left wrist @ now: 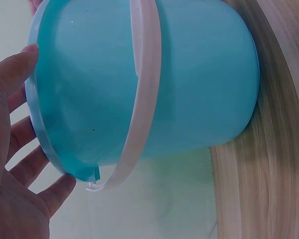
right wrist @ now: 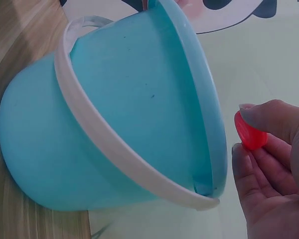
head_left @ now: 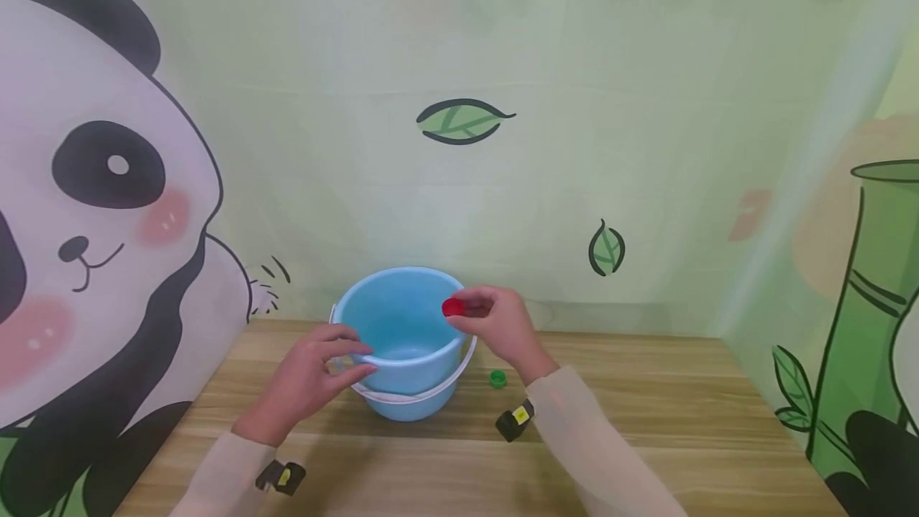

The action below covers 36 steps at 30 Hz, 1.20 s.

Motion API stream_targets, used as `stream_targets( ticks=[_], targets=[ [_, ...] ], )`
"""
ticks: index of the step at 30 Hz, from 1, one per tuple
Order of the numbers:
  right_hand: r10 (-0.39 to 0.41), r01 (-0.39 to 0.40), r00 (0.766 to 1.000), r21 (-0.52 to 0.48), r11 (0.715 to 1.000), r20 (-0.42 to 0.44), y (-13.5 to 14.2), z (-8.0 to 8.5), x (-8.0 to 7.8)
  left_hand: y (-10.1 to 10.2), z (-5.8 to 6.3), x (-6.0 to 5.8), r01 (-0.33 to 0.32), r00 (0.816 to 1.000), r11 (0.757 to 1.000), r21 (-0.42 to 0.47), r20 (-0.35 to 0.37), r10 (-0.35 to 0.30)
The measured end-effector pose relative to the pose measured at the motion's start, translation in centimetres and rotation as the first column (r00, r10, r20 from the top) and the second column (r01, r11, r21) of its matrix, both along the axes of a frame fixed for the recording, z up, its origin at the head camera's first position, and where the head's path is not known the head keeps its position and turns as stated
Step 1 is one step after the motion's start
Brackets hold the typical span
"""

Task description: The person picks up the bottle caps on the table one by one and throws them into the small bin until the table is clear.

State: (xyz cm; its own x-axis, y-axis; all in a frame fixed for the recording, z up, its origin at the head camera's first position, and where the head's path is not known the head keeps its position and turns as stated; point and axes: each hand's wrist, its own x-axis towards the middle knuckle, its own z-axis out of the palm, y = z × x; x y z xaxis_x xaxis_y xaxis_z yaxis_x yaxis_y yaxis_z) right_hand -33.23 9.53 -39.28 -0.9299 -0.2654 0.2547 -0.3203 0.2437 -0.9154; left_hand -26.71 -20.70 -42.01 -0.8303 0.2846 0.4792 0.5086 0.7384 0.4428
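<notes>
A light blue bucket [head_left: 402,377] with a white handle [left wrist: 147,94] stands upright on the wooden table. My left hand [head_left: 312,373] holds the bucket's rim at the near left, thumb on the outside and fingers over the edge. In my right hand [head_left: 498,325], thumb and fingertips pinch a small red bottle cap [right wrist: 249,131] at the right side of the bucket's opening. From the right wrist view, the cap sits just beyond the rim, apart from it. A green bottle cap [head_left: 498,379] lies on the table to the right of the bucket.
The wooden table [head_left: 632,421] ends at a pale green backdrop [head_left: 546,206] printed with a panda, leaves and bamboo. The bucket's handle hangs down across its front. Black devices are strapped at both wrists.
</notes>
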Motion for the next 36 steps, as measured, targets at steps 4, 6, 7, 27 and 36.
stream_targets(
  ticks=[4,6,7,27,36],
  targets=[
    [0.0,0.0,1.0,0.006,1.0,0.001,-0.7,0.1,-0.2,0.0,-0.1,0.0,0.001,1.0,1.0,-0.002,-0.015,-0.001],
    [0.0,0.0,1.0,0.013,1.0,-0.001,-1.0,0.0,-0.4,0.0,-0.1,0.0,-0.001,1.0,1.0,-0.002,-0.015,0.001],
    [0.002,-0.002,1.0,0.015,1.0,-0.002,-1.1,0.0,-0.4,0.0,-0.1,0.0,-0.002,1.0,1.0,-0.001,-0.012,0.002],
    [0.025,-0.024,0.999,0.06,0.998,-0.02,-2.3,0.1,-1.4,0.0,-0.1,0.0,-0.008,0.999,1.0,0.012,0.044,0.008],
    [0.04,-0.039,0.999,0.072,0.997,-0.023,-2.8,0.0,-1.4,-0.1,-0.1,0.1,-0.011,0.999,1.0,0.001,0.044,0.011]
  ],
)
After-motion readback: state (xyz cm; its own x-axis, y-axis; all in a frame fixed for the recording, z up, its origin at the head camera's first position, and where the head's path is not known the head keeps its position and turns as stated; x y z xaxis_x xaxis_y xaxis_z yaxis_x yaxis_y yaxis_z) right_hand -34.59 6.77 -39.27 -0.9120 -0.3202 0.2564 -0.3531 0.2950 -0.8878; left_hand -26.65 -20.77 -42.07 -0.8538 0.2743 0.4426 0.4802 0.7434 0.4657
